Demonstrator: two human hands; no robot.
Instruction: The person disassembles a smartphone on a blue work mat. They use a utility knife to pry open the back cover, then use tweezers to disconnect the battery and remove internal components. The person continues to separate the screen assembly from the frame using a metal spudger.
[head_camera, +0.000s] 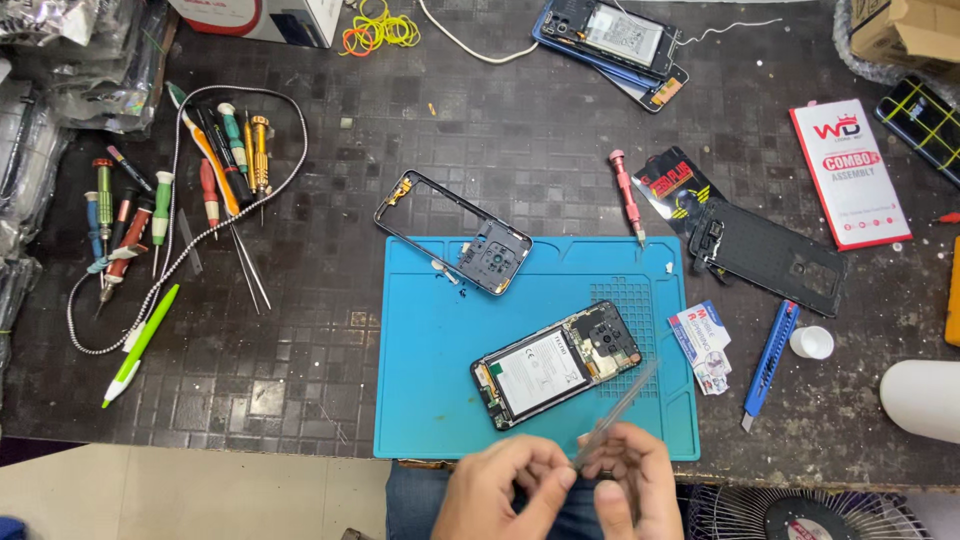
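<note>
Both hands sit at the bottom edge, partly cut off and blurred. The left hand and right hand are close together, fingers pinched on the lower end of the tweezers, whose tips slant up toward the open phone without clearly touching it. The phone lies back-off, battery showing, on the blue mat on the bench. A bare frame overhangs the mat's top left corner. A red screwdriver lies near the top right corner, a blue knife to the right, and a tool cluster far left.
</note>
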